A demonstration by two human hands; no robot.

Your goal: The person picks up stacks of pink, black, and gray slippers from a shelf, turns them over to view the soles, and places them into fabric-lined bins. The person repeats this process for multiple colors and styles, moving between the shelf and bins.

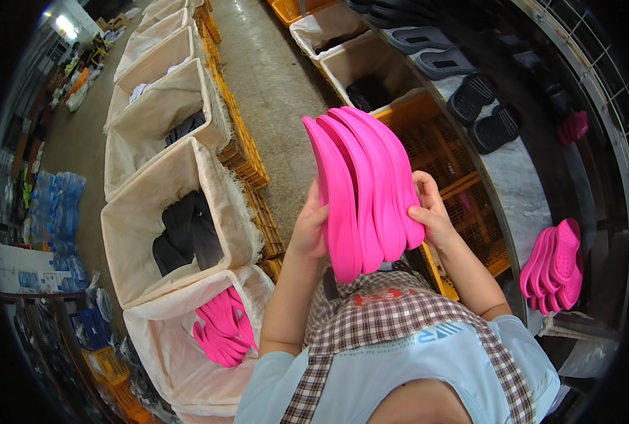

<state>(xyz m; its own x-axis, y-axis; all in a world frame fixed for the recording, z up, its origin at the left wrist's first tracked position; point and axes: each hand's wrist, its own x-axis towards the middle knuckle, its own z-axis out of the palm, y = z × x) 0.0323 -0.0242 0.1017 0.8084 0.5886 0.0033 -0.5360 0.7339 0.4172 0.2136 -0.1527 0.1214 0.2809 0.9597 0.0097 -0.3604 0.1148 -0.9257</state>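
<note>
I hold a stack of several bright pink shoe soles (362, 187) upright in front of my chest. My left hand (310, 225) supports the stack from behind on its left side. My right hand (430, 213) grips its right edge with the fingers curled over the outermost sole. More pink soles (222, 326) lie in a cloth-lined bin at my lower left. Another pile of pink soles (556, 266) rests on the grey counter (523, 191) to my right.
A row of cloth-lined bins (162, 106) runs along the left, one holding black soles (184, 233). Orange crates (247, 152) line the aisle floor. Grey and black slippers (463, 78) lie along the counter. An orange crate (442, 141) stands below the counter.
</note>
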